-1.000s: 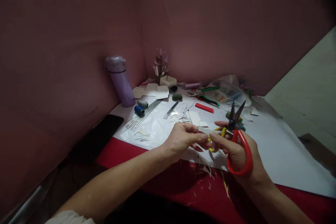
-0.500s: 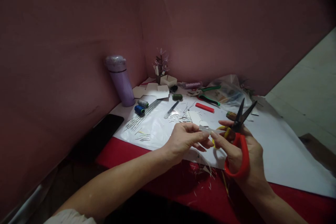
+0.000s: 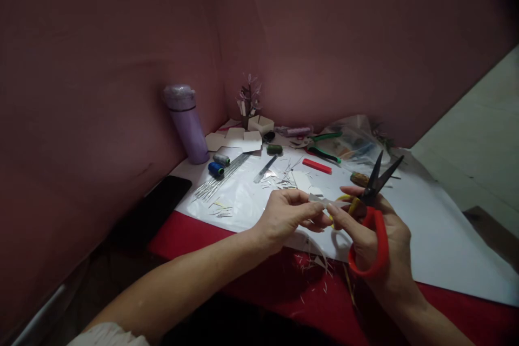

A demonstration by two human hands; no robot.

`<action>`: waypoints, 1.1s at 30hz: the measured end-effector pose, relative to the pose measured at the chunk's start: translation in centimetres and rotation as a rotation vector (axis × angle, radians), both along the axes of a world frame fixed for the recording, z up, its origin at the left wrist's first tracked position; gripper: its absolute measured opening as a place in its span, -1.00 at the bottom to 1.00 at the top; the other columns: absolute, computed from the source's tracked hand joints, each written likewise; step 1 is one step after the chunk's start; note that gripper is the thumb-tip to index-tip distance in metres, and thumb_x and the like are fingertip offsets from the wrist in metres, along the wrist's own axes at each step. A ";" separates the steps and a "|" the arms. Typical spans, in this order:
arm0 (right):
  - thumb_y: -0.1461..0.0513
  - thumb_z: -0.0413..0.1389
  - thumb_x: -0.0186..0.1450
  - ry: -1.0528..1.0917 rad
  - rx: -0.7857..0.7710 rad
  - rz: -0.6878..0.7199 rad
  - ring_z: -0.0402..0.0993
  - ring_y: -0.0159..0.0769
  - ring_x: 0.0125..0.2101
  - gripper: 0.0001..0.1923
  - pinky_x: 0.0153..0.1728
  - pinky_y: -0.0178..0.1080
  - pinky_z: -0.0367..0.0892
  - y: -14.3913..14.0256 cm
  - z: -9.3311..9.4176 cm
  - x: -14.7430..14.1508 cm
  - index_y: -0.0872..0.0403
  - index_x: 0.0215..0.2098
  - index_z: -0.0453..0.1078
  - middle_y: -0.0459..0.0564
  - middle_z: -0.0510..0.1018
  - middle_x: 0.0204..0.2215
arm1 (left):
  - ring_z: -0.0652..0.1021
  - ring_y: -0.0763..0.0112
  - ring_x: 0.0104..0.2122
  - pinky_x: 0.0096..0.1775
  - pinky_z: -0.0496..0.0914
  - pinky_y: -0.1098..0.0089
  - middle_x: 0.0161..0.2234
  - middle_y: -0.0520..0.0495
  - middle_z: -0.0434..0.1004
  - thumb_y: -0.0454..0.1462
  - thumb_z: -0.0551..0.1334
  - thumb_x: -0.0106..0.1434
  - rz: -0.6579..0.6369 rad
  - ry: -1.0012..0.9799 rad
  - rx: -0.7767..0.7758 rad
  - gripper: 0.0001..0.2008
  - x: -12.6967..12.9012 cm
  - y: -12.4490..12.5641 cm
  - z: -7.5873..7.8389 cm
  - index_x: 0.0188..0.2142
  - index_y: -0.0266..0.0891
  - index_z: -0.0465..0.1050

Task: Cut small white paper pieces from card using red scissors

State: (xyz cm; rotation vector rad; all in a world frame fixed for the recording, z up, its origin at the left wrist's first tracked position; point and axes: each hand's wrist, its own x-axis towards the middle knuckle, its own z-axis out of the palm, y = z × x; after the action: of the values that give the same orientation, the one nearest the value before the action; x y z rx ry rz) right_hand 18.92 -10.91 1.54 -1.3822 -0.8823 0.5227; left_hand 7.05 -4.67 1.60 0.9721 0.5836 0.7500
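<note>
Two hands (image 3: 284, 216) on clear strip (image 3: 324, 203)

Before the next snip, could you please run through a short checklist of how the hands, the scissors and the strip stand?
1. Scissors held in right hand: ok.
2. Blades open and pointing away from the fingers: ok.
3. Small pale strip pinched by left hand and right fingertips: ok.
4. Strip between the blades: not ok; it sits beside the handles.
5. White sheet below to catch scraps: ok.
6. Cut line on strip: cannot tell.
</note>
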 end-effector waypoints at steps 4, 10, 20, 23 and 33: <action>0.15 0.30 -0.01 -0.001 0.005 -0.004 0.38 -0.38 -0.63 -0.62 -0.64 -0.32 0.27 0.1 0.1 0.0 0.00 -0.23 0.38 -0.16 0.47 -0.59 | 0.52 0.46 -0.52 -0.38 0.41 0.43 -0.54 -0.13 0.53 -0.24 0.39 -0.06 -0.013 -0.029 0.002 -0.76 -0.1 -0.1 0.0 -0.51 -0.40 0.43; 0.12 0.28 0.01 0.015 -0.009 -0.017 0.37 -0.38 -0.64 -0.63 -0.66 -0.33 0.24 0.0 0.0 -0.1 -0.01 -0.22 0.37 -0.17 0.47 -0.61 | 0.53 0.46 -0.51 -0.36 0.41 0.43 -0.52 -0.13 0.54 -0.23 0.40 -0.08 -0.035 -0.042 0.022 -0.74 -0.2 0.1 -0.4 -0.49 -0.41 0.44; 0.13 0.30 -0.02 0.046 -0.049 0.040 0.41 -0.29 -0.63 -0.60 -0.60 -0.24 0.30 0.0 0.4 -0.1 0.02 -0.23 0.37 -0.12 0.48 -0.61 | 0.52 0.46 -0.57 -0.42 0.39 0.43 -0.55 -0.13 0.53 -0.19 0.38 -0.04 -0.038 -0.005 -0.070 -0.72 0.0 0.2 -0.7 -0.53 -0.39 0.39; 0.11 0.23 0.06 0.069 -0.071 0.060 0.38 -0.33 -0.65 -0.66 -0.60 -0.26 0.31 0.1 0.3 0.0 0.05 -0.22 0.39 -0.13 0.45 -0.65 | 0.50 0.49 -0.60 -0.44 0.38 0.45 -0.55 -0.11 0.54 -0.23 0.35 0.00 -0.052 -0.022 -0.106 -0.76 -0.1 0.6 -0.9 -0.55 -0.36 0.35; 0.16 0.26 0.04 0.151 -0.067 0.142 0.45 -0.31 -0.55 -0.57 -0.51 -0.26 0.35 0.2 -0.1 0.5 0.03 -0.12 0.35 -0.12 0.49 -0.51 | 0.47 0.55 -0.63 -0.47 0.34 0.50 -0.57 -0.08 0.51 -0.33 0.27 0.08 -0.040 0.025 -0.147 -0.85 -0.4 1.0 -0.6 -0.53 -0.38 0.37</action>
State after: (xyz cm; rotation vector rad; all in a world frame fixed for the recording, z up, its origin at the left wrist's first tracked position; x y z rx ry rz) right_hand 19.46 -10.69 1.42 -1.3275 -0.8491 0.7615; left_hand 6.69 -3.68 1.05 0.8562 0.6307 0.6508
